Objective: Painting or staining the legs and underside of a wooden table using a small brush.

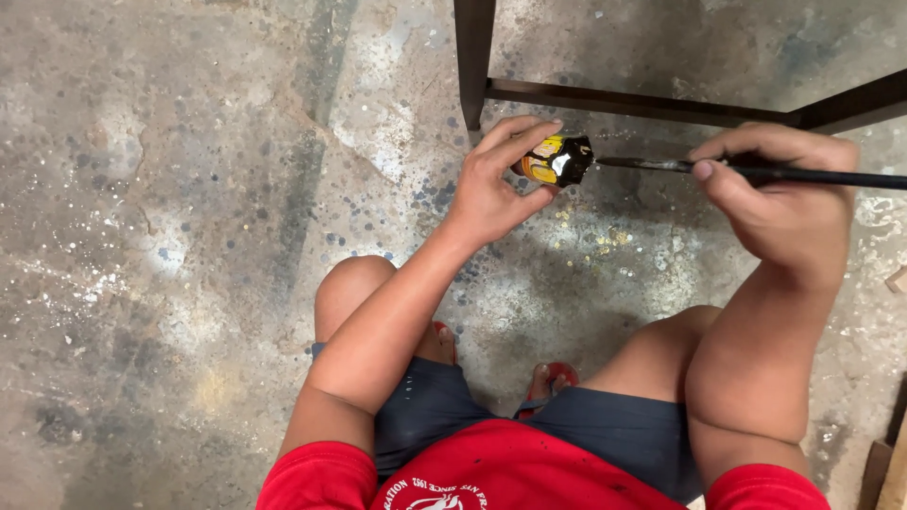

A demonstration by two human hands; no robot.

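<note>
floor (170,236): bare concrete, already speckled with old paint spots and drips, so nothing under the work catches anything new that falls.

left hand (491,184): pinching a small yellow-and-black paint tin (556,159) between thumb and fingertips, held up in the air just in front of the knees and just beside the dark frame leg (472,57). It's a fingertip grip only, no palm under it, so a push from the brush looks like it could twist the tin right out and dump it on the floor or the sandals (548,382).

paint tin: tilted with the mouth facing right toward the brush. Tilted like that, I'd guess whatever's inside can run over the lip if it leans any more. Can't see how full it is.

brush (756,172): long thin dark handle, tip right at the tin's mouth, maybe just inside, hard to tell. An overloaded tip would drip on the way out.

right hand (784,194): closed around the brush handle, fingers curled over the top, gripping fairly far back from the tip. That far back means less control, so the tip could wobble and smear the left fingers.

frame rail (652,104): dark finished wood running behind both hands, close enough that a stray flick could mark it.
</note>
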